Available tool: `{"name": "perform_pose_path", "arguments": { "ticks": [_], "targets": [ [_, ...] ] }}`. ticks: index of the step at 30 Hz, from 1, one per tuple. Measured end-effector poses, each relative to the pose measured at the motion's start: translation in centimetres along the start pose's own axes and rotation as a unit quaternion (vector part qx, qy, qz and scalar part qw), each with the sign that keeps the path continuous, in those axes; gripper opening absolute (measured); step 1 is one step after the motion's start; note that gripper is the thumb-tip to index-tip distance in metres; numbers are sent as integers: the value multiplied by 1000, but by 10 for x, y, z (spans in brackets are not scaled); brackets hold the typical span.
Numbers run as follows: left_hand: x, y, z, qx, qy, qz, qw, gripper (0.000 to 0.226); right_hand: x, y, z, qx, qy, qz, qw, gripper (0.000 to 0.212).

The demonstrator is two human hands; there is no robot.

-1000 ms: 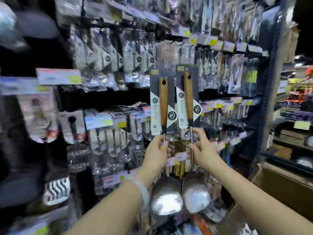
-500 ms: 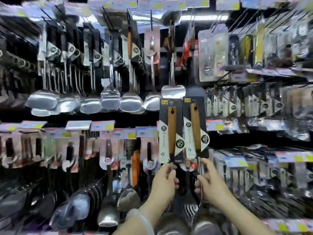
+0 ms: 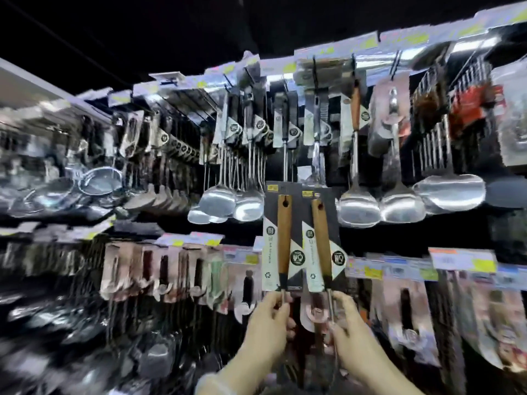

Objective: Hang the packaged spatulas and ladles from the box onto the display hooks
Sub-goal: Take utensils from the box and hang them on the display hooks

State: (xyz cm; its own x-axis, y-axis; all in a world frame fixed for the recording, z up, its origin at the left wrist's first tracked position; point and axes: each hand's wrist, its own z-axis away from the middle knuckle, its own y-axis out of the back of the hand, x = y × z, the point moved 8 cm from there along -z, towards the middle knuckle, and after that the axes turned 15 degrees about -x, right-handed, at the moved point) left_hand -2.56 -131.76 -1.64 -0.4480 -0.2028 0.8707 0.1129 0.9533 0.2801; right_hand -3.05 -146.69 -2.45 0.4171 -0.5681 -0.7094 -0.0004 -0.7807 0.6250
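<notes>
I hold two packaged ladles upright in front of the display wall, each with a wooden handle on a dark and white card. My left hand (image 3: 269, 323) grips the metal shaft of the left ladle (image 3: 283, 238) just below its card. My right hand (image 3: 346, 329) grips the shaft of the right ladle (image 3: 320, 243) the same way. Both bowls are below the frame or hidden behind my forearms. The card tops reach just under a row of hanging steel ladles and spatulas (image 3: 359, 206) on the upper hooks (image 3: 315, 69).
Packed hooks cover the whole wall: strainers (image 3: 94, 181) at the upper left, pink-carded utensils (image 3: 171, 269) on the middle row, more packs (image 3: 405, 309) at the right. Price tags (image 3: 462, 259) line the rails. The picture is blurred towards the edges.
The view has swung up and left from the lower shelves to the top row of hooks. Both hands have raised the two ladles together, keeping the same grip.
</notes>
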Motion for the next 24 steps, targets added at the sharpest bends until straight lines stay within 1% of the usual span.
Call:
{"name": "perform_pose_path", "arguments": {
  "ticks": [3,6,10,12,16,20,22,24],
  "targets": [
    [2,55,-4,29,-20,-20,999,16,-30,-32,-44,-8,12,-7,1000,47],
    [10,108,-4,66,-42,-57,995,19,-69,-62,-84,-29,59,5,998,49],
    [10,175,-16,102,-34,-46,993,23,-121,-90,-134,-32,105,-4,994,47],
    [9,208,-27,120,-32,-43,991,19,-144,-101,-158,-36,124,-10,992,48],
    [14,268,-50,149,-17,-59,987,17,-185,-115,-209,-50,136,-50,988,47],
    [25,315,-75,153,-21,-51,987,19,-226,-118,-254,-43,158,-60,985,49],
    [31,337,-86,157,-36,-43,986,17,-242,-120,-271,-64,162,-97,980,45],
    [39,356,-92,171,-52,-49,983,19,-260,-125,-282,-90,164,-95,978,42]
  ]
}}
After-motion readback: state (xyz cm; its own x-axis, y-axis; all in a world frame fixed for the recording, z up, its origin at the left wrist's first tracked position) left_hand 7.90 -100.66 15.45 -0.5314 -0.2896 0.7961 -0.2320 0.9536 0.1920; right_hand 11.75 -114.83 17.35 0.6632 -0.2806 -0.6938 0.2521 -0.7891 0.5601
